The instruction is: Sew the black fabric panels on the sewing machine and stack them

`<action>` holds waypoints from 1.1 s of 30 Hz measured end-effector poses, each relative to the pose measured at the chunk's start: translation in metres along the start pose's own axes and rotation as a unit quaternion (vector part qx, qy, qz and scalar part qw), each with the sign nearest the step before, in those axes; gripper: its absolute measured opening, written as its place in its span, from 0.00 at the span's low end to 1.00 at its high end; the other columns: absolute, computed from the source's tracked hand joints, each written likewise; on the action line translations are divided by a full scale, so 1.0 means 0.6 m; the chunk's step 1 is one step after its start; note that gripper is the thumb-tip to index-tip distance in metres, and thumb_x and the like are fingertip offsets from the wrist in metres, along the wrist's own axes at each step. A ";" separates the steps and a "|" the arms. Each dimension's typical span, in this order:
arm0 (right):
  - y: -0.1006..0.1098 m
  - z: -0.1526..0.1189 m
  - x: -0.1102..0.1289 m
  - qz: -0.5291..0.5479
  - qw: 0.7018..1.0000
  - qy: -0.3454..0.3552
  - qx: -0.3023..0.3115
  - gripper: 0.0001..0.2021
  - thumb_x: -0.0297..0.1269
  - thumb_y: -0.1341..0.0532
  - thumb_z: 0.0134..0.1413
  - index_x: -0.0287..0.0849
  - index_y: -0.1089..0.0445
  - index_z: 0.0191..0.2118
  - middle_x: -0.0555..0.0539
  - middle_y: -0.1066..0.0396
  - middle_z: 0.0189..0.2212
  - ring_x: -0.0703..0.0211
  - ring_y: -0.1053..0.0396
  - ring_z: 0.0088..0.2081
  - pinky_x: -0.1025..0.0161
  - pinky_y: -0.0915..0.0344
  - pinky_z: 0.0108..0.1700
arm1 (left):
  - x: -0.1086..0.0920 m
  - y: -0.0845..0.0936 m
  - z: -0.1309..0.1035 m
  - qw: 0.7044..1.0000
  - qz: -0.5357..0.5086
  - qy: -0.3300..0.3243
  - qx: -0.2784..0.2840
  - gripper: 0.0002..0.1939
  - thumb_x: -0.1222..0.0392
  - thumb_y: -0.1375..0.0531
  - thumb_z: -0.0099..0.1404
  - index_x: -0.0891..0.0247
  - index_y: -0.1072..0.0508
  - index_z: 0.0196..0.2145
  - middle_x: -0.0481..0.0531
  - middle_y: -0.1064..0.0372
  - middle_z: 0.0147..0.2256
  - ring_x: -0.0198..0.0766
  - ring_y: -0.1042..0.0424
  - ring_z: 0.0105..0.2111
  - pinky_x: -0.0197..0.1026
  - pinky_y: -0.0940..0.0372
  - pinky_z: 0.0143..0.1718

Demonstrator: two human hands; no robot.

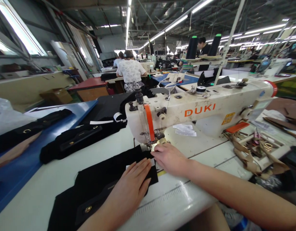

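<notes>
Black fabric [100,175] with a gold ring on a black strip lies on the pale sewing table, its far edge by the needle area of a white sewing machine [177,110]. My left hand [135,183] rests flat on this fabric, fingers stretched toward the needle. Under and beside its fingers a white strip [152,162] shows in part. My right hand [170,158] is at the fabric's right edge, close to the presser foot, fingers bent together; what they hold, if anything, is hidden.
More black pieces [71,139] lie left of the machine, near a blue table [30,179]. White labels [185,130] lie behind the needle area. To the right stands a tray [280,149] with brown strips. A person [131,72] sits further back.
</notes>
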State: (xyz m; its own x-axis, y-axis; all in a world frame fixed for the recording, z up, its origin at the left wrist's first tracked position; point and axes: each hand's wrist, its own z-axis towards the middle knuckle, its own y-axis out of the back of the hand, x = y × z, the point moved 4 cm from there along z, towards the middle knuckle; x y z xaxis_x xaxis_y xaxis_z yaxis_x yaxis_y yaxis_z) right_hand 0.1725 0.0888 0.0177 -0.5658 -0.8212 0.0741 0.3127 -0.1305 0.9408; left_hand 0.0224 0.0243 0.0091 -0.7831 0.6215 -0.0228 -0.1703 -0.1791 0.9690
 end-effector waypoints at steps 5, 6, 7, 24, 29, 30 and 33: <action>0.001 0.003 -0.003 -0.008 1.000 -0.015 0.020 0.07 0.28 0.45 0.62 0.37 0.30 0.37 0.44 0.31 0.35 0.55 0.36 0.38 0.58 0.40 0.42 | 0.009 -0.008 0.008 1.000 -0.016 0.018 0.014 0.21 0.57 0.50 0.70 0.61 0.34 0.59 0.55 0.35 0.58 0.43 0.35 0.58 0.50 0.41 0.60; 0.001 0.004 -0.003 -0.005 1.000 -0.015 0.020 0.07 0.28 0.45 0.62 0.37 0.30 0.37 0.44 0.31 0.35 0.55 0.36 0.38 0.58 0.40 0.42 | 0.011 -0.008 0.009 0.999 -0.019 0.020 0.017 0.21 0.57 0.50 0.70 0.61 0.35 0.59 0.55 0.35 0.58 0.43 0.36 0.58 0.50 0.41 0.60; 0.002 0.004 -0.002 -0.004 1.000 -0.015 0.020 0.07 0.28 0.45 0.62 0.37 0.30 0.37 0.44 0.31 0.35 0.55 0.36 0.38 0.58 0.40 0.42 | 0.011 -0.008 0.010 0.999 -0.022 0.020 0.020 0.21 0.57 0.51 0.70 0.61 0.35 0.59 0.55 0.35 0.58 0.43 0.36 0.58 0.50 0.41 0.60; -0.003 0.005 -0.010 -0.054 0.998 -0.025 0.009 0.06 0.28 0.44 0.62 0.36 0.30 0.38 0.42 0.30 0.36 0.51 0.36 0.42 0.55 0.40 0.45 | 0.025 -0.012 0.021 0.998 -0.043 0.032 0.022 0.22 0.56 0.50 0.71 0.62 0.35 0.59 0.55 0.35 0.59 0.44 0.37 0.59 0.51 0.43 0.61; 0.001 -0.001 0.000 -0.016 1.000 -0.007 -0.005 0.06 0.26 0.44 0.61 0.36 0.29 0.37 0.44 0.30 0.34 0.54 0.36 0.39 0.58 0.40 0.42 | 0.030 -0.013 0.027 0.999 -0.041 0.025 0.019 0.22 0.56 0.51 0.71 0.63 0.34 0.59 0.56 0.35 0.58 0.44 0.37 0.59 0.51 0.42 0.60; 0.000 -0.001 0.002 -0.014 1.000 -0.001 -0.001 0.06 0.26 0.43 0.60 0.36 0.28 0.38 0.44 0.30 0.34 0.55 0.36 0.39 0.58 0.40 0.43 | 0.031 -0.013 0.029 0.999 -0.040 0.024 0.018 0.22 0.56 0.51 0.71 0.63 0.34 0.59 0.56 0.35 0.58 0.44 0.36 0.58 0.51 0.42 0.60; -0.002 -0.001 0.002 -0.023 1.000 0.000 0.008 0.06 0.26 0.43 0.61 0.36 0.28 0.38 0.44 0.30 0.34 0.55 0.36 0.39 0.59 0.40 0.43 | 0.035 -0.011 0.035 0.999 -0.043 0.027 0.012 0.22 0.57 0.52 0.71 0.62 0.35 0.59 0.56 0.34 0.58 0.43 0.36 0.58 0.51 0.42 0.60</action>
State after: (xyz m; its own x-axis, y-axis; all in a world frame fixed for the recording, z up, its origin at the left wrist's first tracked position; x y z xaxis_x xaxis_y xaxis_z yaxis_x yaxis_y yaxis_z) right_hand 0.1716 0.0876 0.0162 -0.5787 -0.8150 0.0306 0.2742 -0.1590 0.9484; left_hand 0.0196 0.0544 0.0076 -0.7974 0.5916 -0.1186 -0.2238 -0.1075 0.9687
